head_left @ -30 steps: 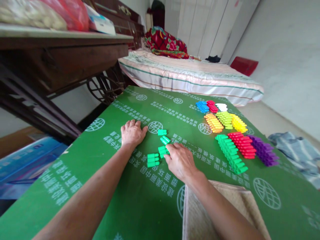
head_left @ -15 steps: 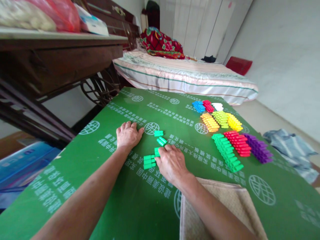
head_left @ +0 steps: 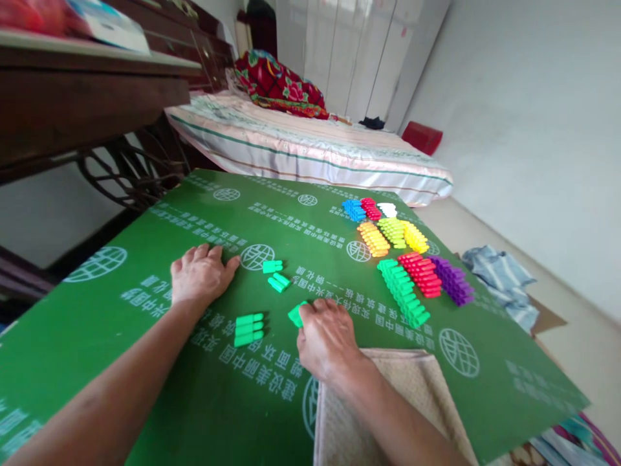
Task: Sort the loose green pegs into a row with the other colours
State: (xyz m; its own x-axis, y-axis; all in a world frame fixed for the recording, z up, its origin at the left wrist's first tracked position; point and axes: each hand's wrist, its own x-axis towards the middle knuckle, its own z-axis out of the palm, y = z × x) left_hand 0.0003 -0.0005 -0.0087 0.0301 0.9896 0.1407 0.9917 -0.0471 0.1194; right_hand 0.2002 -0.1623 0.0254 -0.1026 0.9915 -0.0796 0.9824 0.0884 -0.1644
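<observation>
1 grn cluster [head_left: 296,314] prob pinched in R hand [head_left: 327,336].

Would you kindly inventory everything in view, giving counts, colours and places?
Table: 1, green, centre
Loose clusters: 3, green, table's middle
Held cluster: 1, green, in right hand
Blocks: 9, blue, red (two), white, orange, lime, yellow, green, purple, table's right
Mat: 1, beige, table front
Bed: 1, pale striped, beyond table
Quilt: 1, red floral, on bed
Bundle: 1, dark, on bed
Desk: 1, brown, left
Box: 1, white, desk top
Bag: 1, red, desk top
Wardrobe: 1, white, behind bed
Unclear object: 1, red, bed's far right
Striped cloth: 1, blue, floor, right
Fabric: 1 pile, multicoloured, lower right
Left hand: 1, bare, on table
Right hand: 1, bare, table's middle
</observation>
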